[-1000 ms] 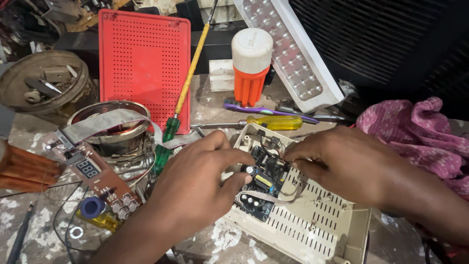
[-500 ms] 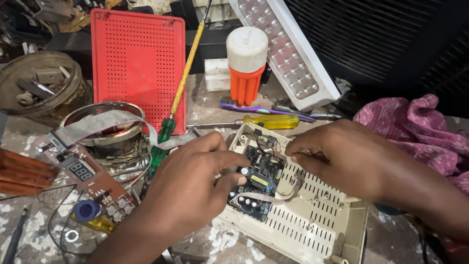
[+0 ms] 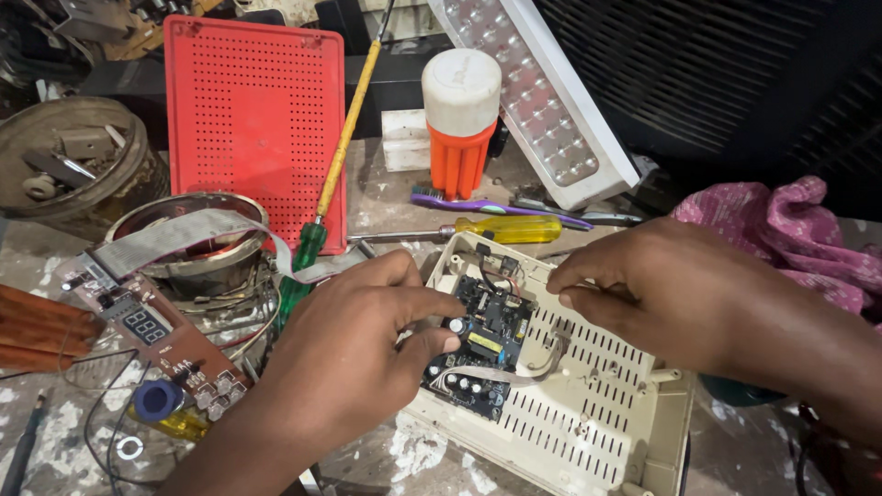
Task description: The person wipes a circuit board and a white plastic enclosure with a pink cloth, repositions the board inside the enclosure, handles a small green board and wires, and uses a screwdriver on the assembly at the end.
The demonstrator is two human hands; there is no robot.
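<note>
An open cream plastic casing (image 3: 597,413) with vent slots lies on the bench. A black circuit board (image 3: 482,335) sits in its left part. My left hand (image 3: 354,354) grips the board's left edge with thumb and fingers. My right hand (image 3: 680,294) rests on the casing's far side, fingertips pinched together near thin wires beside the board. A grey ribbon cable (image 3: 501,375) curves across the board's lower part.
A red perforated tray (image 3: 253,115), a long green-handled screwdriver (image 3: 322,197), a yellow-handled screwdriver (image 3: 501,228), a purple toothbrush (image 3: 487,207), an orange-and-white container (image 3: 459,119), an LED panel (image 3: 542,92), a pink cloth (image 3: 790,234), a metal bowl (image 3: 188,243), a display board (image 3: 147,326).
The view has shifted slightly. Both hands stay on the casing; my left fingers have closed further onto the board's edge.
</note>
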